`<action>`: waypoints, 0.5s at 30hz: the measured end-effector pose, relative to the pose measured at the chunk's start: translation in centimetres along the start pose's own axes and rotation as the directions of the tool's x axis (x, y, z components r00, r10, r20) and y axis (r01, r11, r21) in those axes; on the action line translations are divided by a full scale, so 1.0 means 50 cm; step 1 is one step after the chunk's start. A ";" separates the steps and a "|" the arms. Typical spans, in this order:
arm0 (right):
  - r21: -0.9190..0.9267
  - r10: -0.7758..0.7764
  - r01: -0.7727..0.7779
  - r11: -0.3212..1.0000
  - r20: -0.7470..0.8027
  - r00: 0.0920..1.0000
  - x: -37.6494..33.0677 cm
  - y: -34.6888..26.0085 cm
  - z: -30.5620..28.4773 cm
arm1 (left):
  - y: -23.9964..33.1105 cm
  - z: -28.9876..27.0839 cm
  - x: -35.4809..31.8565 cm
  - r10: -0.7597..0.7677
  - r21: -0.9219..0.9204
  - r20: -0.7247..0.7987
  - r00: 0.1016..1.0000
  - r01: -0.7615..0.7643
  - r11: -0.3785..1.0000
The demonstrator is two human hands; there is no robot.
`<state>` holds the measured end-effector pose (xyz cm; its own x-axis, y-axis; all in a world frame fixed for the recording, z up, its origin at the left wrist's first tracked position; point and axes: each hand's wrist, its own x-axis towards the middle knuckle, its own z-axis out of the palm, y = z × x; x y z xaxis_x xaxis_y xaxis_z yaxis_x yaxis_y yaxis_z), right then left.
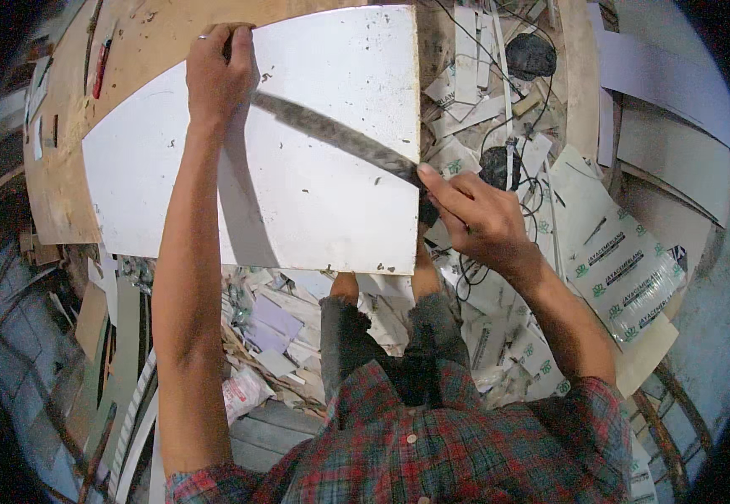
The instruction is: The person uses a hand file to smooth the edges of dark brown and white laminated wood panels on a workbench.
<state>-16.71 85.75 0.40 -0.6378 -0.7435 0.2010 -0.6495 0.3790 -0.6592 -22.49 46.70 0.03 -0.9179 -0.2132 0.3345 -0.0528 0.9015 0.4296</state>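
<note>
A large white panel [323,218] with a curved far edge and dark specks on its surface lies in front of me. My left hand [220,71] is at the far edge, its fingers curled over the rim; the fingertips are partly hidden. In my right hand [478,214], at the panel's right edge, is a long, flat grey metal file [335,130]. Its blade slants across the white surface, its tip close to my left wrist. My index finger lies along the blade's near end, and the handle is hidden by my hand.
Under the panel is a brown wooden board [58,193], with a red pen-like tool [100,69] at the far left. Cut strips, black cables and a dark round object [531,56] lie to the right. Printed film-covered sheets [625,260] lean nearby. Scraps [277,328] cover the floor.
</note>
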 end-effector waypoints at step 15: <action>-0.103 0.113 -0.111 0.988 0.010 0.994 -0.129 0.021 -0.047 | -0.008 0.002 -0.004 0.077 0.027 -0.044 0.996 -0.075 0.997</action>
<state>-14.26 92.25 0.13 -0.7030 -0.7013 0.1182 -0.6137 0.5142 -0.5991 -22.32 46.39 -0.29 -0.9011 -0.1599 0.4031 0.0059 0.9249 0.3802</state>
